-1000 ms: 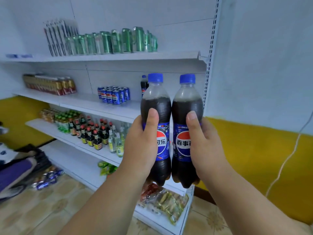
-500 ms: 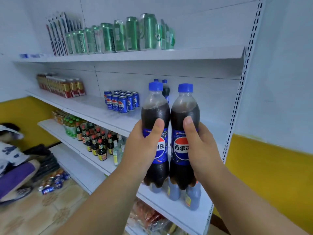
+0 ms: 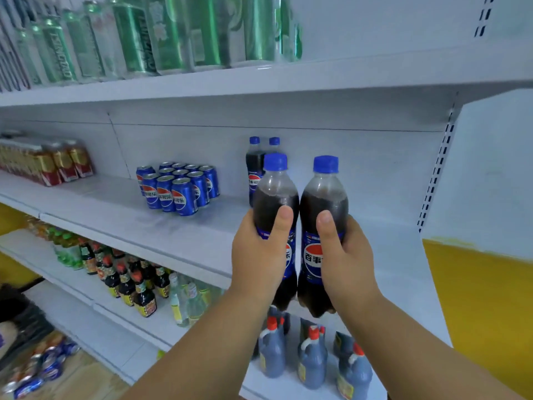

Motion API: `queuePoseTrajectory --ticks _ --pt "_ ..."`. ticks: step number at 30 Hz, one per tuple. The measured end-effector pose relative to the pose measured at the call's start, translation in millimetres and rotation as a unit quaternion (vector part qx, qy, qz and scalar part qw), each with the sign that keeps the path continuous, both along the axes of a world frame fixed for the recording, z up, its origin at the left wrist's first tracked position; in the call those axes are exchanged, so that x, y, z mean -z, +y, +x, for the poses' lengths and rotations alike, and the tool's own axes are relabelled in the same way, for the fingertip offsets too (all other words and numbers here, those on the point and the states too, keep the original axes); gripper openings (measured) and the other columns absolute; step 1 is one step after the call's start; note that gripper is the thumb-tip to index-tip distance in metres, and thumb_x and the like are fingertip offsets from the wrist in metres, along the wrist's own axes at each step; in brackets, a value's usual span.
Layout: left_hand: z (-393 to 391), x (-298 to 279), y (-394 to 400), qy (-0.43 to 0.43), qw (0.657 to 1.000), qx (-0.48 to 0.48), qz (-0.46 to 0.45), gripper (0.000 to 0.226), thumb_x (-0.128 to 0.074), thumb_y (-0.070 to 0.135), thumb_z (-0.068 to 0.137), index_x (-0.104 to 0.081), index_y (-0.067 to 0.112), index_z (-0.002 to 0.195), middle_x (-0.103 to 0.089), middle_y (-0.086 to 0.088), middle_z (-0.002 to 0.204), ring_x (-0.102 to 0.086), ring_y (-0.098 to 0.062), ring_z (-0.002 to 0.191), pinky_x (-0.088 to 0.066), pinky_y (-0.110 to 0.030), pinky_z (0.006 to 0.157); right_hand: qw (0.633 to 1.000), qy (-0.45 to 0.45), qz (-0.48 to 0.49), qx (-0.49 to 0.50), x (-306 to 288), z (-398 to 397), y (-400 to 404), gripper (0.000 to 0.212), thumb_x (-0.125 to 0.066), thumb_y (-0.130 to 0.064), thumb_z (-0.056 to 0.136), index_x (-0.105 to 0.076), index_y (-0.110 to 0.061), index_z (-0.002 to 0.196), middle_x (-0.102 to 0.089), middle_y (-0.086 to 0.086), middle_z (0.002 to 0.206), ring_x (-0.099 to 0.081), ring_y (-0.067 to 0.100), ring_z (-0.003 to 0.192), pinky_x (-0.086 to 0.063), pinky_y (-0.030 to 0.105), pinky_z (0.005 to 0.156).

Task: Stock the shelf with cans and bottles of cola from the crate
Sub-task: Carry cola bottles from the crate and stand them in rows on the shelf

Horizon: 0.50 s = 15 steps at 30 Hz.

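Gripping a cola bottle each, hands (image 3: pixel 302 255) now raised closer to the shelf (image 3: pixel 178 226), bottles upright, touching.

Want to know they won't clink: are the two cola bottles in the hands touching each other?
Touching. The head view shows the left bottle and right bottle pressed side by side at the shoulders, no gap there.

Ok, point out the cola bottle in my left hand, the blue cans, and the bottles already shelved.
left-hand cola bottle (image 3: pixel 274 194): head view, dark shoulder
blue cans (image 3: pixel 180 194): head view, front can's label
shelved bottles (image 3: pixel 254 171): head view, left bottle's body
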<state>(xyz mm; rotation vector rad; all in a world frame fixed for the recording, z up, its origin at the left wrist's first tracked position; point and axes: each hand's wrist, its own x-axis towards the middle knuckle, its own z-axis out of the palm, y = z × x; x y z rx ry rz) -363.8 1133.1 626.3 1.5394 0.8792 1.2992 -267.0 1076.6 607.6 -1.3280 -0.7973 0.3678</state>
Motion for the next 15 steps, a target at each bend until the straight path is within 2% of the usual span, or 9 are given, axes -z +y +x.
queuePoseTrajectory --ticks 2,4,7,10,12,15 --pt "6.4 3.2 26.4 0.014 0.999 0.036 0.006 0.06 -0.045 0.078 0.062 -0.06 0.038 0.104 -0.066 0.023 0.091 -0.061 0.013 0.085 -0.042 -0.005 0.068 0.999 0.004 -0.005 0.046 4.2 0.8 20.3 0.058 -0.049 -0.088 0.069 -0.061 -0.038 0.095 -0.074 -0.013 0.091 -0.073 0.008 0.084 -0.059 0.047 0.084" --pt "13.1 9.8 52.3 0.016 0.997 0.069 0.006 0.056 -0.046 0.077 0.062 -0.06 0.038 0.1 -0.066 0.022 0.09 -0.061 0.014 0.084 -0.042 -0.008 0.07 0.996 0.001 -0.016 0.087 9.6 2.6 39.0 0.053 -0.048 -0.085 0.069 -0.06 -0.04 0.093 -0.074 -0.007 0.088 -0.073 0.012 0.08 -0.06 0.05 0.08" --pt "23.6 20.6 87.1 0.018 0.993 0.113 0.0 0.03 -0.057 0.065 0.076 -0.059 0.042 0.095 -0.067 0.024 0.09 -0.06 0.018 0.084 -0.042 -0.005 0.069 0.99 -0.003 -0.024 0.136 17.9 6.2 65.1 0.045 -0.048 -0.082 0.068 -0.059 -0.045 0.09 -0.073 -0.006 0.087 -0.073 0.016 0.08 -0.06 0.052 0.079" --pt "32.5 31.5 111.2 0.004 0.991 0.132 -0.009 0.012 -0.063 0.049 0.086 -0.059 0.044 0.097 -0.067 0.026 0.089 -0.06 0.02 0.085 -0.043 -0.001 0.067 0.985 -0.005 -0.033 0.166 24.7 9.1 84.6 0.044 -0.05 -0.076 0.07 -0.059 -0.039 0.092 -0.072 -0.007 0.088 -0.071 0.011 0.083 -0.058 0.049 0.084" --pt "36.6 36.3 122.3 -0.001 0.989 0.145 -0.009 0.013 -0.065 0.045 0.088 -0.058 0.043 0.099 -0.066 0.027 0.09 -0.058 0.023 0.083 -0.042 0.001 0.067 0.983 -0.005 -0.033 0.18 29.2 11.4 94.4 0.045 -0.051 -0.075 0.07 -0.059 -0.037 0.093 -0.072 -0.007 0.089 -0.07 0.008 0.084 -0.058 0.046 0.085" --pt "41.5 43.3 136.8 -0.005 0.988 0.155 0.001 0.025 -0.068 0.056 0.08 -0.058 0.044 0.099 -0.066 0.028 0.092 -0.059 0.021 0.086 -0.041 0.003 0.07 0.981 -0.013 -0.028 0.194 36.9 15.9 107.0 0.044 -0.051 -0.075 0.068 -0.058 -0.039 0.093 -0.072 -0.008 0.089 -0.069 0.003 0.084 -0.058 0.039 0.083"
